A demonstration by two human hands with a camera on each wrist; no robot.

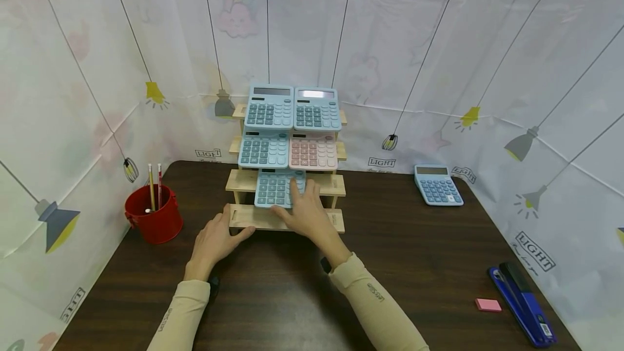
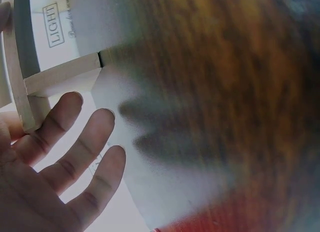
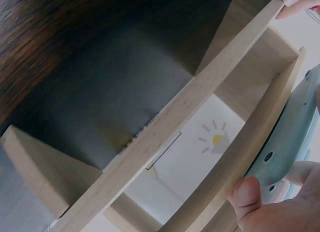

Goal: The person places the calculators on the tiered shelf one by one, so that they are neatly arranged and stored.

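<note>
A stepped wooden rack [image 1: 244,180] stands at the back of the dark table [image 1: 292,297], and everything else is placed from it. Four calculators sit on the rack's upper steps — two blue ones on the top step [image 1: 271,106] [image 1: 317,109], then a blue one [image 1: 264,149] and a pink one [image 1: 313,151] on the step below. A fifth, the blue calculator [image 1: 275,187], lies on the third step, its lower edge reaching toward the bottom step.

The right hand [image 1: 307,213] is on this blue calculator: its fingers lie over the keys, and the right wrist view shows the thumb [image 3: 247,192] curled under the calculator's [image 3: 290,137] lower edge, so the hand is gripping it against the rack's slat [image 3: 165,137]. The left hand [image 1: 216,237] rests at the left end of the rack's bottom step, fingers straight and spread, holding nothing; the left wrist view shows the fingers [image 2: 80,142] loose just beside a wooden leg [image 2: 22,97] of the rack.

Left of the rack stands a red bucket [image 1: 155,215] with pencils [image 1: 155,186] in it. To the rack's right, well apart, another blue calculator [image 1: 437,184] lies flat on the table. Farther right and nearer the person — a pink eraser [image 1: 488,304] lies just beside a blue stapler [image 1: 522,302]. A pale curtain printed with lamps [image 1: 487,69] hangs behind the rack.
</note>
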